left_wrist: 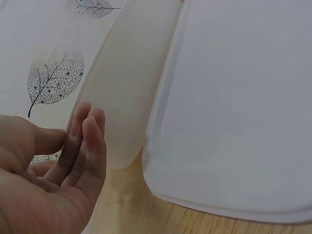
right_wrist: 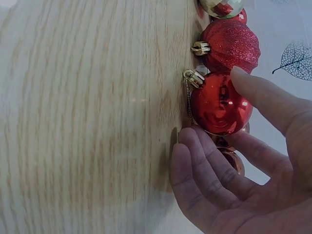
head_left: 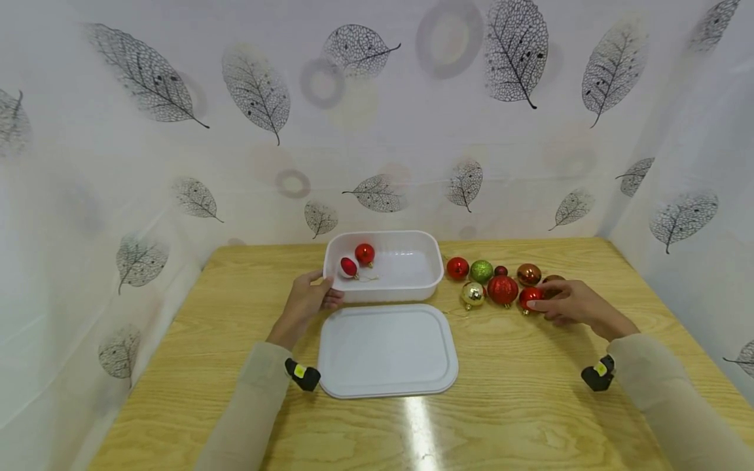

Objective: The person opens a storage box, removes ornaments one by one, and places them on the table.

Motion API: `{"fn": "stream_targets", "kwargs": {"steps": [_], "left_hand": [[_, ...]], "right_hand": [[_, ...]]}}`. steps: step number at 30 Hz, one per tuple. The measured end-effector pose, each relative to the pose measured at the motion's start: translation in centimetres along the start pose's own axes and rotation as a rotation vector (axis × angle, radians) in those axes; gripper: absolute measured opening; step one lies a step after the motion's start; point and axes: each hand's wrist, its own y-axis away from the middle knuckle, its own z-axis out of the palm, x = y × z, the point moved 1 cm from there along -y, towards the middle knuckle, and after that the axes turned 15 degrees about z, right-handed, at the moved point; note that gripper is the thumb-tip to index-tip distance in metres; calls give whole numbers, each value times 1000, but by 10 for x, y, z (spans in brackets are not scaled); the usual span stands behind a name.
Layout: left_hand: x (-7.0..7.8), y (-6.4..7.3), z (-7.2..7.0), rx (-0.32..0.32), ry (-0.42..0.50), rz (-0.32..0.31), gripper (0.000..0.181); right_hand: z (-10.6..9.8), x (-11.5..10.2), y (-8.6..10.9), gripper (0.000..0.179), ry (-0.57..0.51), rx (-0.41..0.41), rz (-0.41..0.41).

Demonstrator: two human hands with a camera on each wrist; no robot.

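Observation:
My left hand (head_left: 306,297) grips the near left corner of a white plastic container (head_left: 406,292), its thumb at the rim and its fingers along the outer wall. Inside that container lie two red Christmas baubles, one round (head_left: 364,254) and one smaller (head_left: 348,266). On the right, my right hand (right_wrist: 243,180) holds a shiny red bauble (right_wrist: 222,105) between thumb and fingers, low at the table. Its gold cap faces the near side. Right beside it sits a larger glittery red bauble (right_wrist: 231,46). A brown bauble is partly hidden behind the right hand.
A white lid (head_left: 387,350) lies flat in front of the container. Several more baubles are grouped right of the container, among them a red (head_left: 457,268), a green (head_left: 482,271), a gold (head_left: 473,294) and a copper one (head_left: 529,274). Leaf-patterned curtain (head_left: 377,150) borders the wooden table.

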Motion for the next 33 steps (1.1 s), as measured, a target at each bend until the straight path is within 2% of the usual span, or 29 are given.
{"fn": "stream_targets", "kwargs": {"steps": [5,11,18,26,33], "left_hand": [[0,0,0,4,0,-1,47],[0,-1,0,6,1,-8,47],[0,0,-1,14,3,-10,46],[0,0,-1,6,0,-14,47],[0,0,0,6,11,-11,47]], "right_hand": [[-1,-1,2,84,2,-3,-3],[-7,-1,5,77,6,-33,-50],[-14,-8,8,74,25,-20,-77],[-22,-25,10,74,47,9,-82],[-23,-55,11,75,101,40,-107]]}}
